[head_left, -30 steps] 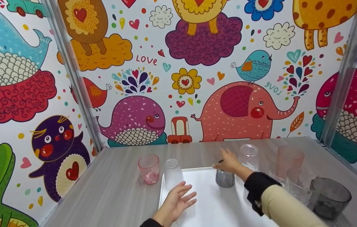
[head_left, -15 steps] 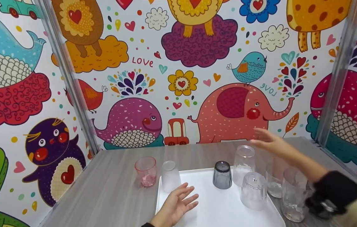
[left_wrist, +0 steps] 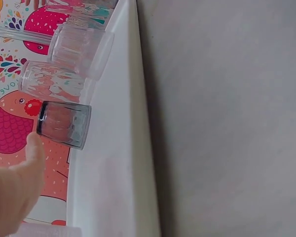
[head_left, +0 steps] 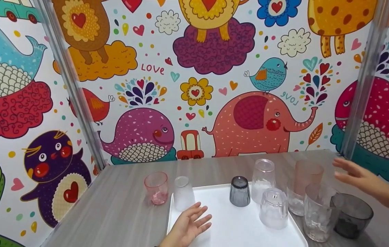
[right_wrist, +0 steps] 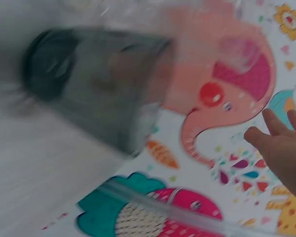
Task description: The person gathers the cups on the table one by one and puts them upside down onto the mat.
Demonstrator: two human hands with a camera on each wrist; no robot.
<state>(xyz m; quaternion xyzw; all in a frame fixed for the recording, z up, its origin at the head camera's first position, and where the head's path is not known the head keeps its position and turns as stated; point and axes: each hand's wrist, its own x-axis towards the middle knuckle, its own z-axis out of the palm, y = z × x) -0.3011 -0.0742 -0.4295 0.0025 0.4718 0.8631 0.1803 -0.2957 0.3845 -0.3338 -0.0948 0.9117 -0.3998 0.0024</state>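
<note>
Cups crowd the far side of a white tray on the grey table. The right hand hangs in the air at about two o'clock from the tray, fingers spread and holding nothing; nearest to it are an upright dark grey cup and a tall pink cup, both off the tray's right edge. The left hand rests flat on the tray's near left part, fingers loose and apart, gripping nothing.

On the tray, a small smoky cup stands upside down at twelve o'clock, with two clear cups inverted just to its right. Another clear cup sits at the tray's ten o'clock corner, and a pink tumbler stands upright beside it on the table.

These look like thin moulded plastic, I'd judge: light, rigid, smooth-walled, easy to tip or knock into a neighbour. The dark grey cup would best be taken around its wall near the rim, though the right wrist view is too blurred to show its surface.

The wallpaper reads "LOVE", and again beside the elephant, mirrored there.
</note>
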